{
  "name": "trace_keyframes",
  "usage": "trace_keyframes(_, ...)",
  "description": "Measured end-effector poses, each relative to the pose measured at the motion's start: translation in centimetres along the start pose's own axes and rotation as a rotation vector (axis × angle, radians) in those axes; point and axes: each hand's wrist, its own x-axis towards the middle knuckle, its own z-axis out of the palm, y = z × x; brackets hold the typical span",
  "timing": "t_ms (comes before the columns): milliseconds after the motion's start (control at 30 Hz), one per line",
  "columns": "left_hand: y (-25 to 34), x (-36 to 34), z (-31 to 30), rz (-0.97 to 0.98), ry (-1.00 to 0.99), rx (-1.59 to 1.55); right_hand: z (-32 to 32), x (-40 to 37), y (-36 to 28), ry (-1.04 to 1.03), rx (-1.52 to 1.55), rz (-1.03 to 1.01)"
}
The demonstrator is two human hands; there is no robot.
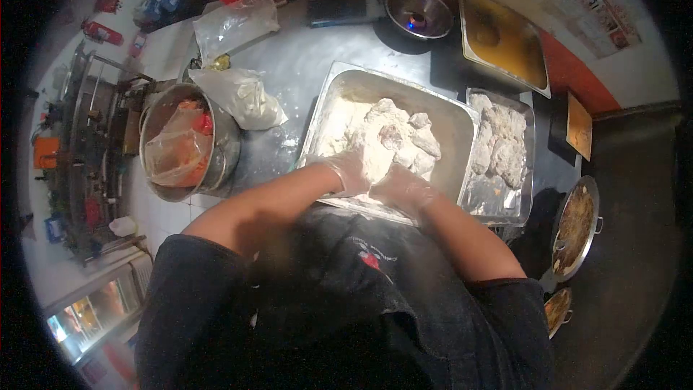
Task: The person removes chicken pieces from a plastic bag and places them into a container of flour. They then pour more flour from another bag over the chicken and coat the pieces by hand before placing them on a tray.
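Observation:
A deep metal pan [468, 126] in front of me holds white flour [333, 126] and several flour-coated pieces, which look like chicken [426, 143]. My left hand [349, 172], in a clear plastic glove, reaches into the flour near the pan's front edge. Beside it, my right hand [404, 189], also gloved, dips into the same flour below the coated pieces. The fingers of both hands are buried or turned away, so their grip is hidden. A shallower metal tray [498, 206] with more coated pieces [498, 144] stands against the pan's right side.
On the left is a large metal pot [229, 152] with a plastic bag and reddish contents. A bag of white powder [249, 101] lies on the metal table [296, 50]. A steel bowl [419, 11] and a pan of yellow liquid [505, 36] stand behind. Frying pans [577, 231] are at right.

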Motion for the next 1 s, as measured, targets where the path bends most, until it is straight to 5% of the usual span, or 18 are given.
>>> trace_keyframes(100, 0.1, -1.5, -1.2, 0.015, 0.076, -0.129, 2.6, 2.5, 5.0, 0.225, 0.454, -0.113)
trace_keyframes(167, 0.6, -2.9, -2.4, 0.024, 0.122, -0.217, -0.2, -0.1, 2.2, 0.514, -0.315, -0.401)
trace_keyframes(233, 3.5, -6.2, -5.7, -0.049, 0.078, 0.015, -2.3, -2.1, -0.5, 0.660, -0.294, -0.452)
trace_keyframes(267, 4.4, -7.2, -6.7, -0.081, 0.051, 0.132, -3.1, -2.5, -1.4, 0.662, 0.118, -0.358)
trace_keyframes(333, 3.3, -5.2, -5.2, -0.052, 0.241, 0.194, -4.3, -2.2, -1.4, 0.620, 0.271, -0.080)
trace_keyframes(433, 2.6, -0.8, -3.8, -0.007, 0.509, 0.202, -6.0, -0.9, -0.8, 0.431, -0.233, 0.294)
trace_keyframes(500, 2.6, 2.0, -5.2, -0.078, 0.378, 0.035, -6.9, 0.4, -1.4, 0.206, -0.230, 0.345)
trace_keyframes(533, 2.8, 2.6, -5.9, -0.112, 0.312, -0.050, -6.6, 1.2, -1.1, 0.199, -0.211, 0.339)
trace_keyframes(633, 1.9, 5.2, -4.6, -0.007, 0.546, -0.335, -3.5, 5.2, 2.3, 0.383, -0.103, 0.255)
trace_keyframes(667, 1.7, 6.2, -4.3, 0.013, 0.591, -0.372, -3.2, 4.6, 2.0, 0.395, 0.194, 0.136)
trace_keyframes(700, 1.6, 5.3, -4.4, 0.010, 0.549, -0.423, -2.7, 3.3, 1.5, 0.401, 0.490, 0.013)
trace_keyframes(800, 2.3, 0.9, -6.7, -0.086, 0.404, -0.446, -4.4, 1.9, 1.3, 0.312, 0.564, -0.042)
trace_keyframes(867, 3.1, -1.2, -7.9, -0.270, 0.245, -0.290, -4.8, 0.5, 0.9, 0.391, 0.077, 0.214)
trace_keyframes(1000, 2.9, -3.9, -5.1, -0.151, 0.210, -0.006, -4.3, -1.4, -1.5, 0.068, -0.618, 0.192)
